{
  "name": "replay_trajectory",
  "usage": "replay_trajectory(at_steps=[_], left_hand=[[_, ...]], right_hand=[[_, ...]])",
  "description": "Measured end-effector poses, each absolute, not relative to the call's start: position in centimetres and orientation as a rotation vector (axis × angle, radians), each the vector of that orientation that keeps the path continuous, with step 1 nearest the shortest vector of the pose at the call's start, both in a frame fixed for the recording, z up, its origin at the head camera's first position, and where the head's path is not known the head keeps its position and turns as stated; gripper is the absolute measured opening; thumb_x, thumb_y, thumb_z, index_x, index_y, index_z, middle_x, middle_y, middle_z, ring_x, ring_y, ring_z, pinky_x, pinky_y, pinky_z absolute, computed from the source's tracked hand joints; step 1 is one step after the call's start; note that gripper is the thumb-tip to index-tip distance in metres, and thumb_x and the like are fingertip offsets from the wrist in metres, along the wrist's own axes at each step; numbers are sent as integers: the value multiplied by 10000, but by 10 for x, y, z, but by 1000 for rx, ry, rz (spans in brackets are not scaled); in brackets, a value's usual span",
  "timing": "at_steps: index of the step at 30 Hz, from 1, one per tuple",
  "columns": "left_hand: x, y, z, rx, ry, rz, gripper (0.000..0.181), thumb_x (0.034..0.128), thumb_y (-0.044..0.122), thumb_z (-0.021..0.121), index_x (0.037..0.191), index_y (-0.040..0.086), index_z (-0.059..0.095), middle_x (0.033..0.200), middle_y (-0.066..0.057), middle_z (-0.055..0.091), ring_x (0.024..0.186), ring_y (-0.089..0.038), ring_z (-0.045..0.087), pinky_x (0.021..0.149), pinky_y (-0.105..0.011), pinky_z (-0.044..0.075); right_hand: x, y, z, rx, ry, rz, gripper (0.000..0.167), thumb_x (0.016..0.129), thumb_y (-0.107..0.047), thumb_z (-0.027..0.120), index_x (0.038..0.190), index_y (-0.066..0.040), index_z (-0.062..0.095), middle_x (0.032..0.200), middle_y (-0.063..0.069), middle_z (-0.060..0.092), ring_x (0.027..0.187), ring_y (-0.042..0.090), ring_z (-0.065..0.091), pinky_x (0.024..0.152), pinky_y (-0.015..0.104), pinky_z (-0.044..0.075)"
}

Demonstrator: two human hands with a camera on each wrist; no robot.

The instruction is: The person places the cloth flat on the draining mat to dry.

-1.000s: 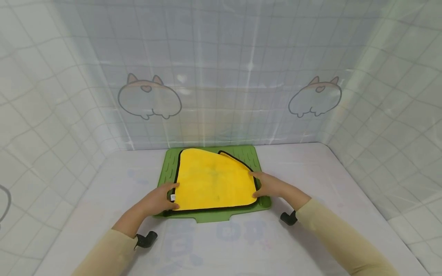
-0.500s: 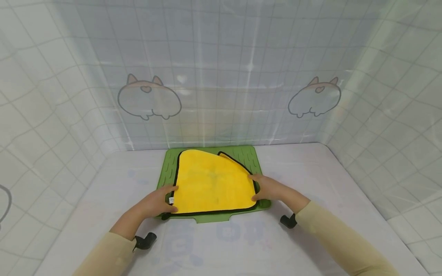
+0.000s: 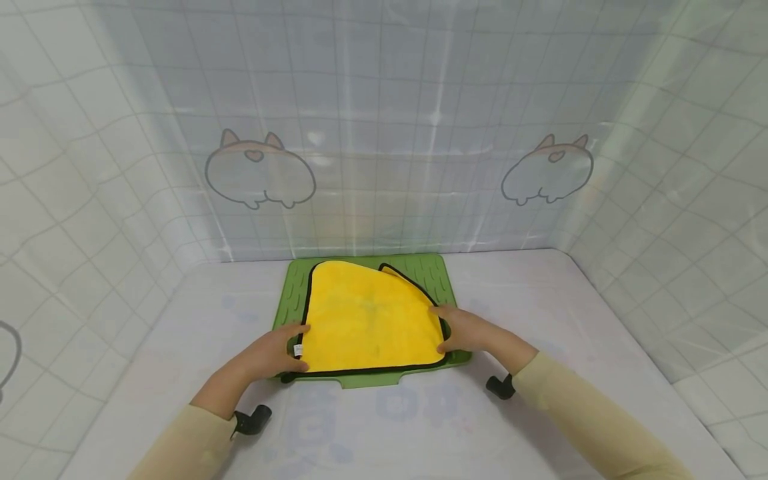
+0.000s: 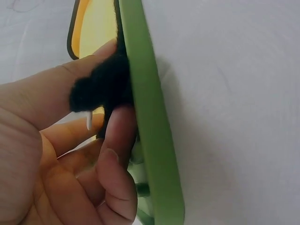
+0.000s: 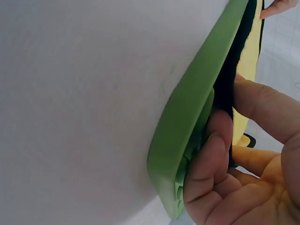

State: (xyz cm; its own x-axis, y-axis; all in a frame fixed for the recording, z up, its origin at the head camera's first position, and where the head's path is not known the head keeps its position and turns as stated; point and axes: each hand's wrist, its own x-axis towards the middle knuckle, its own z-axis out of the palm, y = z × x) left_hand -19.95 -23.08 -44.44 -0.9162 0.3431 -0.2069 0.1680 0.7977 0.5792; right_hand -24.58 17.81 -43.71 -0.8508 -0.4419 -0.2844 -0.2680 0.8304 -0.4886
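Observation:
A yellow cloth [image 3: 369, 320] with black edging lies over a green drainage mat [image 3: 369, 381], its far edge folded or slanted at the right. My left hand [image 3: 264, 355] pinches the cloth's near left corner, beside a small white label. At the opposite side, my right hand [image 3: 471, 331] grips the near right corner. In the left wrist view, dark fabric [image 4: 101, 84] bunches between thumb and fingers, close against the mat's green rim [image 4: 152, 117]. The right wrist view has curled fingers tucked beneath the cloth's dark underside [image 5: 229, 70], above the mat.
A pale printed sheet [image 3: 372, 440] covers the table. Grid-patterned curtains [image 3: 384, 133] enclose the back and both sides. A black wrist fitting [image 3: 255, 420] sits by the left sleeve, another fitting [image 3: 501, 387] by the right one.
Both hands have drawn the cloth's near edge slightly toward me, the left corner also shifting a little left. Over the last half second almost nothing moves. The mat stays in place.

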Motion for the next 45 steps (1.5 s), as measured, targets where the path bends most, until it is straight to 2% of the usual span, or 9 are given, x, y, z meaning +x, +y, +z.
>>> replay_trajectory(at_steps=[2, 3, 6, 9, 10, 13, 18, 35, 45], left_hand=[[-198, -231, -442, 404, 2691, 813, 831, 799, 271, 863, 1472, -7, 463, 1530, -314, 348, 1388, -509, 341, 1064, -634, 360], [-198, -231, -442, 406, 2690, 812, 828, 800, 265, 862, 1472, -7, 463, 1528, -313, 352, 1324, -493, 433, 1042, -611, 397], [-197, -232, -440, 407, 2676, 840, 816, 797, 236, 864, 1468, -3, 466, 1508, -295, 392, 1012, -356, 627, 872, -490, 518], [-198, -235, -438, 400, 2646, 878, 800, 799, 210, 861, 1465, 4, 469, 1454, -258, 467, 733, -176, 584, 670, -364, 508], [-199, -236, -436, 388, 2636, 887, 788, 803, 213, 857, 1463, 13, 474, 1413, -237, 508, 724, -164, 579, 642, -352, 501], [-203, -239, -432, 367, 2646, 848, 739, 841, 273, 827, 1460, 47, 492, 1371, -186, 559, 820, -182, 606, 698, -378, 518], [-212, -240, -420, 391, 2696, 767, 665, 926, 373, 727, 1451, 35, 499, 1396, -232, 540, 1083, -327, 614, 881, -529, 513], [-258, -231, -401, 321, 2747, 912, 571, 1038, 369, 554, 1468, 5, 464, 1435, -254, 501, 1267, -438, 517, 962, -548, 493], [-290, -229, -401, 264, 2802, 973, 538, 1067, 338, 489, 1480, -3, 435, 1486, -284, 429, 1327, -456, 446, 1025, -594, 427]], right_hand=[[-246, 179, -437, -541, 2615, -616, 893, 841, -207, 835, 1559, -46, 329, 1598, 219, 290, 1460, 393, 298, 1139, 541, 327], [-246, 179, -437, -552, 2613, -614, 890, 839, -210, 837, 1557, -49, 336, 1596, 224, 290, 1459, 400, 295, 1136, 549, 328], [-246, 182, -436, -574, 2605, -607, 871, 844, -231, 833, 1557, -88, 355, 1599, 213, 290, 1467, 397, 281, 1142, 553, 317], [-247, 187, -435, -625, 2606, -592, 814, 854, -268, 823, 1535, -112, 405, 1585, 210, 320, 1454, 402, 305, 1133, 562, 327], [-248, 188, -433, -640, 2602, -591, 784, 865, -271, 813, 1526, -112, 422, 1578, 202, 339, 1448, 395, 322, 1134, 557, 330], [-250, 191, -426, -692, 2597, -587, 683, 896, -275, 780, 1480, -86, 482, 1533, 190, 415, 1411, 389, 384, 1116, 549, 358], [-258, 194, -413, -682, 2597, -613, 556, 951, -261, 715, 1439, -65, 534, 1477, 161, 495, 1363, 372, 453, 1083, 530, 405], [-299, 186, -389, -721, 2625, -812, 400, 1012, -219, 622, 1357, -18, 595, 1283, 149, 632, 1081, 284, 636, 881, 432, 545], [-329, 166, -390, -665, 2673, -919, 320, 1028, -233, 591, 1306, -86, 651, 1223, 97, 651, 1087, 256, 620, 870, 424, 540]])
